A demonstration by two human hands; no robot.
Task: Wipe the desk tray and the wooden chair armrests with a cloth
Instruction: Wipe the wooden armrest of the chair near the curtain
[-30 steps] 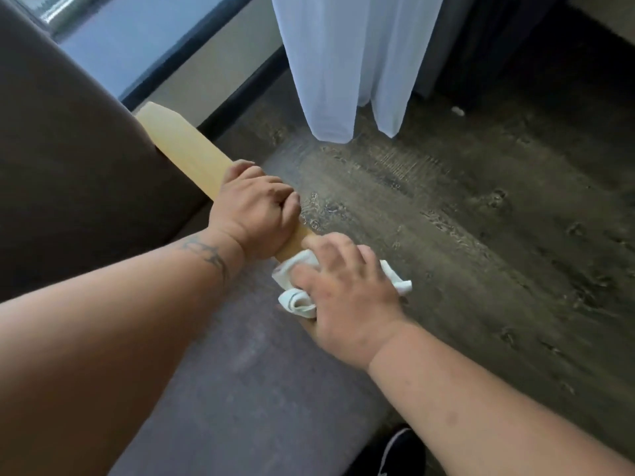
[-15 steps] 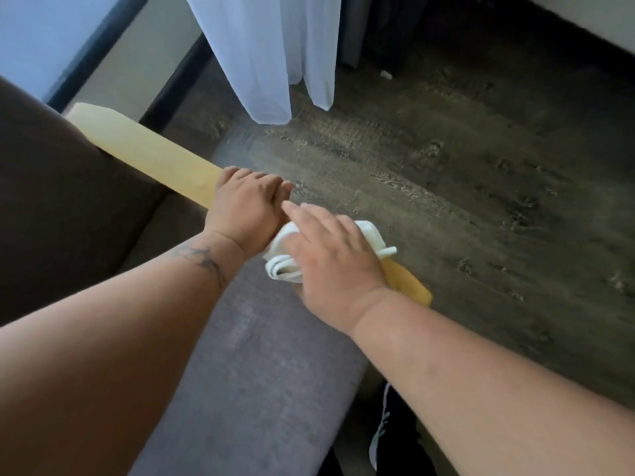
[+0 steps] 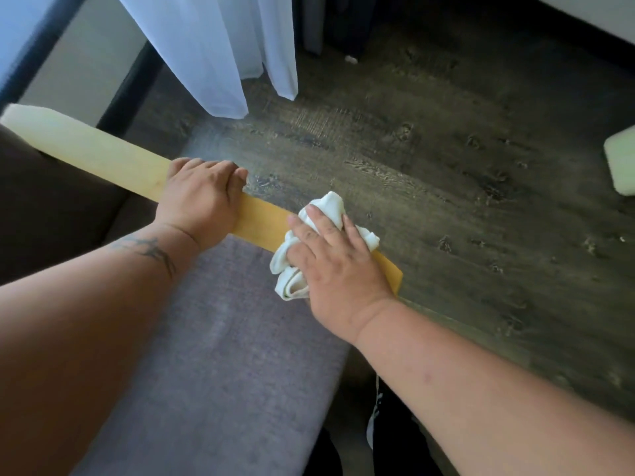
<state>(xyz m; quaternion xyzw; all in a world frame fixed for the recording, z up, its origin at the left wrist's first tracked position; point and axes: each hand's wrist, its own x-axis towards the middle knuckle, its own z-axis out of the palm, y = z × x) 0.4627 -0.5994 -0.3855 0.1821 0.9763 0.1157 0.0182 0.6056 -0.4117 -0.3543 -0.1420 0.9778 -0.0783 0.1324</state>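
A long light wooden armrest [image 3: 103, 156] runs from the upper left down to the middle right. My left hand [image 3: 201, 197] grips it around its middle, fingers curled over the far edge. My right hand [image 3: 335, 266] presses a crumpled white cloth [image 3: 328, 207] flat on the armrest near its front end [image 3: 391, 274]. A strip of bare wood shows between the two hands. The desk tray is not in view.
The chair's grey seat cushion [image 3: 220, 355] lies below the armrest and its dark backrest [image 3: 51, 207] at left. White curtains [image 3: 213, 53] hang over the dark wood floor [image 3: 446, 166]. A pale object [image 3: 622, 163] sits at the right edge. A dark shoe [image 3: 388, 438] shows below.
My right hand has slid the cloth along the armrest away from my left hand toward the front end, leaving a gap of bare wood. The left hand keeps its grip.
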